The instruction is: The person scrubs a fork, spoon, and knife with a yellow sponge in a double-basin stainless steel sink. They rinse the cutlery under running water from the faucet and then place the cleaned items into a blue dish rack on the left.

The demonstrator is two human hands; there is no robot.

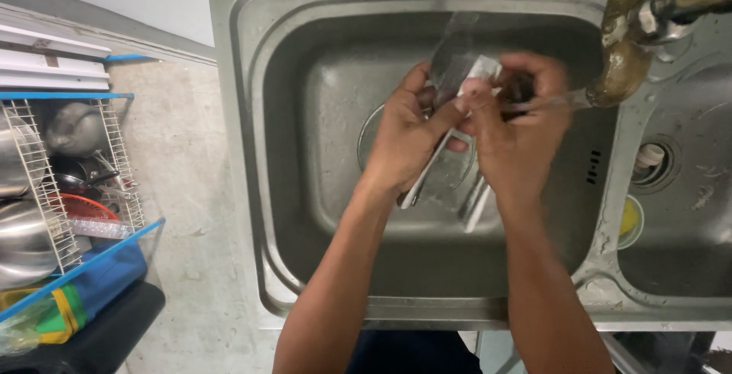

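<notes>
Two bare hands meet over a stainless steel sink (320, 54) at the centre of the frame, both gripping a clear glass jug (451, 69) held tilted above the basin. The left hand (404, 134) has its fingers curled closed around the jug's side and pale handle, while the right hand (518, 126) clamps its fingers over the rim from the other side, pressing a small whitish scrubbing pad (482, 69) against the glass. A tarnished tap (625, 31) curves down at upper right, its spout just beside the right hand. A wire dish rack (46, 183) holding steel bowls stands at the left edge, well apart from the sink.
</notes>
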